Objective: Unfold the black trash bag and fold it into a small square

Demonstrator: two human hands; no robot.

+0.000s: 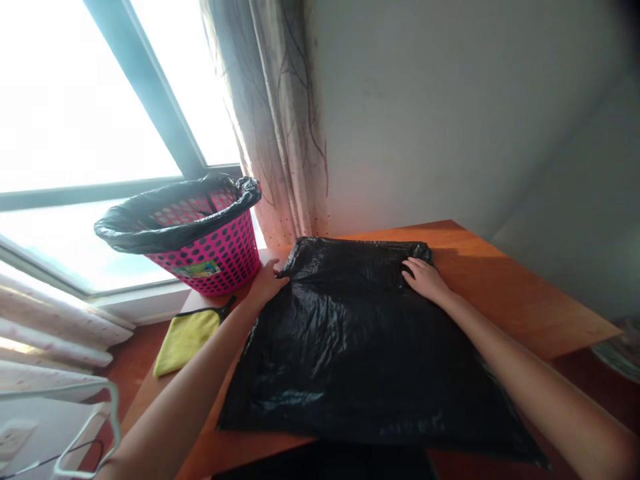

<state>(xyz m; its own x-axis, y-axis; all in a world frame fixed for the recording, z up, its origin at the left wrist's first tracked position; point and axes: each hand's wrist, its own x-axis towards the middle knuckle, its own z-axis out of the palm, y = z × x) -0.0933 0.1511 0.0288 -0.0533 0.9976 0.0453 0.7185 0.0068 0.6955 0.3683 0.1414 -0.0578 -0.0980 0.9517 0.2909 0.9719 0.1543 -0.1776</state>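
Note:
A black plastic garbage bag (350, 347) lies spread out on the wooden table, its surface creased and shiny. At the bag's upper left edge is my left hand (266, 283), thumb and fingers apart, the thumb touching the plastic. My right hand (425, 277) rests on the bag near its upper right corner with the fingers spread over it. The bag's far end looks folded or bunched, and its near edge reaches toward the front of the table.
A pink perforated basket (227, 247) lined with black plastic stands at the table's back left. Beside my left forearm lies a yellow cloth (187, 340) with dark trim. The orange-brown table (505, 293) meets a curtain (285, 120) and grey wall behind; a white metal frame (113, 413) is at lower left.

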